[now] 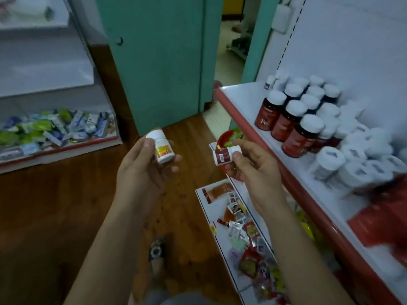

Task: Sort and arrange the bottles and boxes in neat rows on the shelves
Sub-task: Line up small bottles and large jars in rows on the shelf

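Note:
My left hand (pixel 141 170) grips a small white bottle with a yellow and red label (pixel 161 147), held upright above the floor. My right hand (pixel 251 166) pinches a small white bottle with a dark red label (pixel 222 155), tipped on its side, just left of the shelf edge. On the white shelf (pixel 244 95) to the right stand rows of dark red bottles with white caps (pixel 286 119). Behind and beside them stand several white bottles (pixel 352 159). Red boxes (pixel 383 219) lie blurred at the shelf's near end.
A lower shelf (pixel 206 194) below my right arm holds loose sachets and packets. A glass case (pixel 55 130) at the left holds green and blue packets. A teal door (pixel 158 62) stands ahead on the wooden floor (pixel 55 205).

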